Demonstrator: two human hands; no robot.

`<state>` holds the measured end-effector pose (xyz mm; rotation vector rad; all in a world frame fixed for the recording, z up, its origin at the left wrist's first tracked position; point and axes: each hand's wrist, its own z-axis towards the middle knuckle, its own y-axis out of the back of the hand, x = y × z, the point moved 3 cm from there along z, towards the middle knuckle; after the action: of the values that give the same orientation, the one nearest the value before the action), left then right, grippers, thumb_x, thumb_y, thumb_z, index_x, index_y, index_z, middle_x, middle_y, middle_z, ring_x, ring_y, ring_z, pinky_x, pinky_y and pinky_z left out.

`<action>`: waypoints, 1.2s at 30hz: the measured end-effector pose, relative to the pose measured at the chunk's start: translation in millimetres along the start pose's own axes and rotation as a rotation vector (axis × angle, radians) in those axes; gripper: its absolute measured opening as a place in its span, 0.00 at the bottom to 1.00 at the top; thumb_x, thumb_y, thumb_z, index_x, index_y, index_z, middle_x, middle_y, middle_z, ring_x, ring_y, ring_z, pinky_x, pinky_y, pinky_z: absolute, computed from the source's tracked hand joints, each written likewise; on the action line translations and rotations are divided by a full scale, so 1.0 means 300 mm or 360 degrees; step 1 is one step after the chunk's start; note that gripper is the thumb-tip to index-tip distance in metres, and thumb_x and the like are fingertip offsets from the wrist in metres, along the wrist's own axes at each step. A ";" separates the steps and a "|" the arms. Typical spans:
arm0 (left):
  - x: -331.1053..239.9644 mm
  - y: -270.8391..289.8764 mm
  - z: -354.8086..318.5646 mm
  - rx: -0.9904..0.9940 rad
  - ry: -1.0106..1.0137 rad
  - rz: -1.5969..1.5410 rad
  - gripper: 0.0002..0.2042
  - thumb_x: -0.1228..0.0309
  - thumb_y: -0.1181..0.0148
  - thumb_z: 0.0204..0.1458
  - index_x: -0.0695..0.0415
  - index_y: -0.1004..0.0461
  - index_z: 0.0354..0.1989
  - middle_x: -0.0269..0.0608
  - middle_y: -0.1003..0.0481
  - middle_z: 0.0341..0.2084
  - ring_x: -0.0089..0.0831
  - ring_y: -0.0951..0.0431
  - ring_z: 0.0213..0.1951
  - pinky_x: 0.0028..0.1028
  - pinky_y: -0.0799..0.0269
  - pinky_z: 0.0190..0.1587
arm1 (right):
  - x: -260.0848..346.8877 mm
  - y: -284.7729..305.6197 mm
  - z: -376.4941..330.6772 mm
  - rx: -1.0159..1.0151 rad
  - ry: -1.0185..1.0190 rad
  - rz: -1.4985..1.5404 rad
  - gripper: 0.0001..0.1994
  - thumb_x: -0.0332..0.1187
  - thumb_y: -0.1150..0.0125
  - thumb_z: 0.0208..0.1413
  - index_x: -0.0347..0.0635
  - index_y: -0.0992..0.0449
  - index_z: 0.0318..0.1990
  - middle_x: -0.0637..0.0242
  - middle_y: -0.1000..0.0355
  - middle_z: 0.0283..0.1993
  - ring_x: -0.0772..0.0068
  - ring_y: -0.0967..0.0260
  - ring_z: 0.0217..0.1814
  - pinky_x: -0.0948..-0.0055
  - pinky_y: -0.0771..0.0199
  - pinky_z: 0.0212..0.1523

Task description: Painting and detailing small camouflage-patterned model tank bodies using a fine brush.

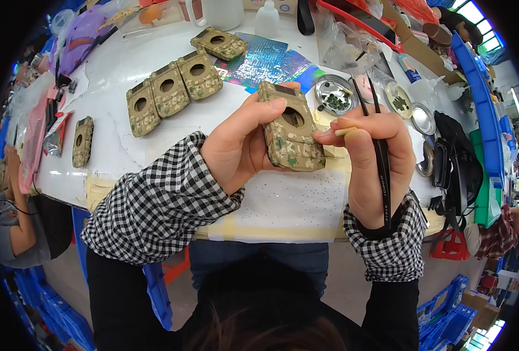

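My left hand (pixel 233 143) is closed around a camouflage model tank hull (pixel 297 153), thumb on its top near the round hole. My right hand (pixel 391 146) grips black tweezers (pixel 383 175), their tips pointing up and away from the hull. Between its thumb and fingertips is also a small pale stick (pixel 345 132), close to the hull's right edge. Just behind the hands stands a round tin (pixel 328 85) with small dark green bits in it. Similar hulls lie to the left: a row of several, one of them (pixel 166 88) in the middle, and a separate hull (pixel 83 142).
Iridescent sheets (pixel 265 55) lie at the back, near a white squeeze bottle (pixel 267 20). A shallow dish (pixel 408 111) and a round lid (pixel 424 119) sit to the right, beside a black bag (pixel 461 152). A pink comb-like thing (pixel 34 137) is at far left, where another person's arm (pixel 20 216) shows.
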<state>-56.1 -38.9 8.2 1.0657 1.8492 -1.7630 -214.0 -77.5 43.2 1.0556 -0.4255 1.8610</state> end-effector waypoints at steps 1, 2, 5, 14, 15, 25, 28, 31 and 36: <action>0.001 -0.001 0.000 -0.0005 -0.0005 -0.0004 0.25 0.58 0.58 0.58 0.53 0.45 0.62 0.42 0.32 0.51 0.31 0.29 0.51 0.35 0.32 0.52 | -0.002 -0.001 0.000 -0.0003 0.0006 -0.0009 0.03 0.21 0.48 0.57 0.34 0.31 0.38 0.62 0.29 0.33 0.77 0.34 0.34 0.79 0.35 0.38; 0.002 -0.001 0.001 -0.0010 -0.0011 -0.0008 0.25 0.58 0.58 0.58 0.53 0.46 0.62 0.42 0.32 0.51 0.32 0.29 0.51 0.35 0.33 0.52 | -0.003 -0.002 0.000 -0.0006 0.0011 -0.0018 0.03 0.21 0.48 0.57 0.34 0.31 0.38 0.62 0.29 0.33 0.78 0.35 0.33 0.79 0.36 0.37; 0.003 0.004 0.002 0.0001 -0.0009 -0.0013 0.24 0.58 0.59 0.59 0.53 0.46 0.63 0.42 0.32 0.51 0.32 0.29 0.51 0.35 0.33 0.53 | -0.005 -0.001 0.003 0.0029 0.0042 -0.0068 0.03 0.20 0.47 0.56 0.34 0.30 0.38 0.62 0.29 0.32 0.78 0.37 0.32 0.79 0.37 0.36; 0.006 0.008 0.003 0.0004 -0.0010 -0.0014 0.24 0.59 0.59 0.59 0.52 0.47 0.63 0.42 0.32 0.51 0.32 0.29 0.51 0.35 0.33 0.53 | -0.006 -0.003 0.002 0.0023 0.0048 -0.0087 0.04 0.20 0.47 0.56 0.34 0.30 0.38 0.63 0.29 0.32 0.79 0.39 0.31 0.79 0.38 0.35; 0.006 0.010 0.003 0.0004 -0.0011 -0.0012 0.24 0.59 0.59 0.59 0.52 0.47 0.63 0.42 0.32 0.51 0.32 0.29 0.50 0.35 0.33 0.52 | -0.006 -0.004 0.002 0.0022 0.0041 -0.0087 0.04 0.20 0.47 0.56 0.34 0.30 0.38 0.63 0.29 0.32 0.79 0.39 0.31 0.79 0.38 0.35; -0.011 0.025 0.009 -0.0084 -0.0090 -0.0020 0.24 0.59 0.57 0.58 0.54 0.43 0.61 0.41 0.31 0.49 0.33 0.28 0.50 0.38 0.31 0.52 | 0.011 0.057 0.001 -0.0337 -0.0117 -0.0135 0.03 0.24 0.47 0.58 0.33 0.30 0.36 0.62 0.29 0.32 0.77 0.30 0.34 0.80 0.31 0.39; -0.036 0.025 0.002 -0.0157 -0.0127 -0.0014 0.24 0.59 0.57 0.57 0.55 0.42 0.61 0.39 0.30 0.46 0.33 0.25 0.47 0.37 0.25 0.47 | 0.031 0.089 0.013 -0.0157 -0.0002 -0.0919 0.02 0.23 0.42 0.54 0.33 0.29 0.33 0.63 0.29 0.30 0.76 0.31 0.32 0.79 0.31 0.36; -0.040 0.034 0.011 -0.0182 -0.0185 0.0008 0.25 0.59 0.57 0.57 0.57 0.42 0.61 0.38 0.29 0.44 0.32 0.24 0.45 0.34 0.21 0.43 | 0.007 0.080 0.020 -0.0115 0.0204 -0.1183 0.04 0.21 0.38 0.47 0.35 0.27 0.29 0.62 0.31 0.28 0.67 0.33 0.29 0.74 0.34 0.31; -0.044 0.045 0.009 -0.0210 -0.0209 0.0028 0.25 0.59 0.58 0.57 0.57 0.43 0.61 0.39 0.29 0.45 0.34 0.24 0.45 0.33 0.21 0.43 | -0.021 0.062 0.021 0.0009 0.0340 -0.1386 0.06 0.22 0.36 0.43 0.37 0.28 0.28 0.61 0.32 0.26 0.61 0.34 0.30 0.69 0.34 0.31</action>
<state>-38.5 -46.0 8.0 0.8926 1.8418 -1.6344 -225.4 -94.7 44.3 0.8358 0.1631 1.1625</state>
